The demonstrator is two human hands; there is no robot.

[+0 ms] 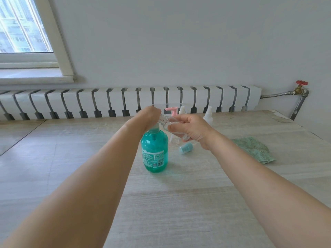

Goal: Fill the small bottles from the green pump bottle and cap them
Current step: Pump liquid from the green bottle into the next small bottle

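- The green pump bottle (154,152) stands upright on the pale wood-grain desk (179,203), roughly at its middle, its label turned toward the camera.
- The left hand (146,116) sits on top of the pump head, wrist bent down over it; its fingers curl away from the camera, so I cannot tell whether they are spread or pressed together.
- The right hand (189,130) holds a small clear bottle (170,125), fingers (180,129) wrapped round its body and pinching it.
- That small bottle is tilted, its open threaded neck pointing up and left, right beside the left hand at the pump's top.
- A light blue cap (185,148) lies on its side on the desk just right of the green bottle, under the right hand.
- A second clear bottle (174,140) stands on the desk behind the cap, partly hidden by the right hand.
- Farther back are a bottle with a pink pump top (171,110) and two whitish spray bottles (208,114), near the desk's far edge.
- A green cloth (254,149) lies crumpled on the desk to the right, well apart from the bottles.
- A white radiator (125,101) runs along the wall behind the desk, with a red-handled valve (301,83) at its right end and a window (23,29) at upper left.
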